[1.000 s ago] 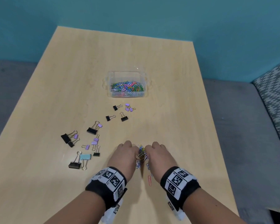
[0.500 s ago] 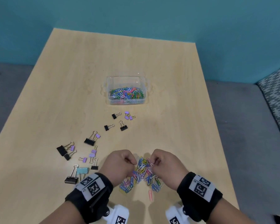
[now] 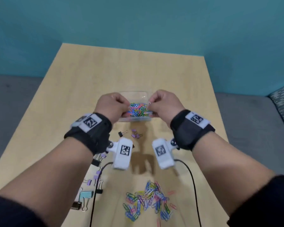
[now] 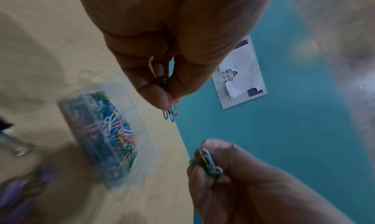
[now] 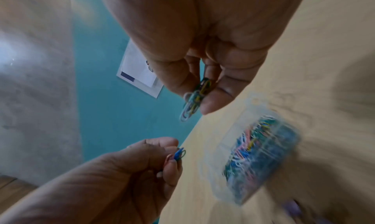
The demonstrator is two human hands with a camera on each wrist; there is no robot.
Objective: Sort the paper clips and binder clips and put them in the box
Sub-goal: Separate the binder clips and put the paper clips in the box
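Even, soft overhead light on the table [image 3: 154, 71]; the wrist cameras cast a shadow [image 3: 142, 163] straight beneath. Head view stays fairly sharp, edges bowed. Both wrist views smear, the box [image 4: 105, 136] badly blurred, corners hazy.

Pale wood-grain worktop [image 3: 82, 89], matt laminate look. Clear glossy plastic box [image 3: 134, 119], colour-coated wire paper clips [image 3: 138, 108] inside, smooth finish. Black binder clip [image 3: 96, 162] has shiny bare-metal wire handles. Black cloth wrist straps [image 3: 95, 136], white matt plastic camera housings [image 3: 123, 154]. Grey floor [image 3: 15, 99] looks like matt carpet.
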